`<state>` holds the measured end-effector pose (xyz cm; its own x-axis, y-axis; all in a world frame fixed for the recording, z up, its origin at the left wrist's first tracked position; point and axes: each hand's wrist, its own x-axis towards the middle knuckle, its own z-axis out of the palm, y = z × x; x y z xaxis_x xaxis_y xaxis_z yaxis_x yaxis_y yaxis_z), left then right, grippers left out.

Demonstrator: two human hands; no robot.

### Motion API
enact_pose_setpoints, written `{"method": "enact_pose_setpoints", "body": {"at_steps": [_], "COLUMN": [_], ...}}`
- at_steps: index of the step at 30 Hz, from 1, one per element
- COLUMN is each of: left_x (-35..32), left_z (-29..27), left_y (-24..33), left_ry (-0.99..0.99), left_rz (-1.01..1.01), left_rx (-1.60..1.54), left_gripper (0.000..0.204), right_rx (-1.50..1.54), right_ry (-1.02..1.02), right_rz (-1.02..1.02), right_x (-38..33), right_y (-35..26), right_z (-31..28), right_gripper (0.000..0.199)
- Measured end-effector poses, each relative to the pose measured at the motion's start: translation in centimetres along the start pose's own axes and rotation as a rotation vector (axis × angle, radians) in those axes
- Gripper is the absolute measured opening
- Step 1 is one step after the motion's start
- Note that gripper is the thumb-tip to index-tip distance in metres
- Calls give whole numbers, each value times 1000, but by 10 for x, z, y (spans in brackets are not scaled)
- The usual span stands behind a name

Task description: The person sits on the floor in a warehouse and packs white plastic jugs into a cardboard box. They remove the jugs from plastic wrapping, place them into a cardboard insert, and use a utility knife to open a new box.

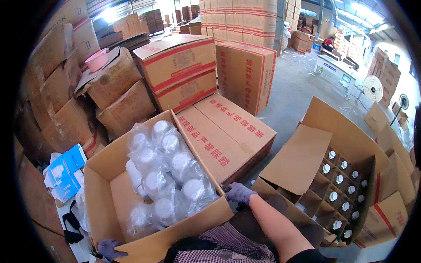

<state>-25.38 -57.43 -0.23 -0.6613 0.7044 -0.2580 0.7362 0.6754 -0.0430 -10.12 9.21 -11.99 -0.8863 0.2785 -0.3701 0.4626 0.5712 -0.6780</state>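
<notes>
In front of me is an open cardboard box [188, 232] with white, round-topped containers [158, 180] in clear plastic bags. They fill its right side, and the brown bottom shows at the left. My left hand [112, 250], in a purple-grey glove, is closed on the box's near left corner. The matching glove on my right hand [240, 193] grips the box's right edge near its front corner; some fingertips are hidden. To the right of that hand stands a divided carton [318, 184] with clear bottles with white caps [333, 196] in several compartments. A cardboard flap [298, 158] covers part of it.
A closed carton [228, 131] with red print adjoins the box's far right side. Stacked cartons [184, 65] rise behind it, with worn cartons [116, 83] and a pink basin [97, 60] on the left. A blue-and-white package [66, 173] lies left of the box. Fans [372, 89] stand farther right.
</notes>
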Motion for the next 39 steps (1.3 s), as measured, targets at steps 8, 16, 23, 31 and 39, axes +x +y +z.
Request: {"method": "enact_pose_setpoints", "body": {"at_steps": [8, 16, 23, 31, 39], "left_x": [20, 87, 213, 164, 198], "left_z": [-10, -46, -81, -32, -94], "left_y": [27, 38, 108, 62, 118], "left_ry": [137, 218, 204, 124, -251], "left_rz": [-103, 30, 254, 56, 19], "left_rx": [105, 131, -129, 5, -124], "left_gripper": [62, 69, 70, 76, 89], "right_rx": [394, 657, 314, 1312, 1655], "right_ry": [18, 104, 770, 700, 633], "right_rz": [130, 106, 145, -10, -267], "right_x": [-47, -12, 37, -78, -275], "right_y": [-5, -14, 105, -24, 29], "right_z": [-9, -65, -125, -95, -38], "right_gripper": [41, 43, 37, 38, 31]}}
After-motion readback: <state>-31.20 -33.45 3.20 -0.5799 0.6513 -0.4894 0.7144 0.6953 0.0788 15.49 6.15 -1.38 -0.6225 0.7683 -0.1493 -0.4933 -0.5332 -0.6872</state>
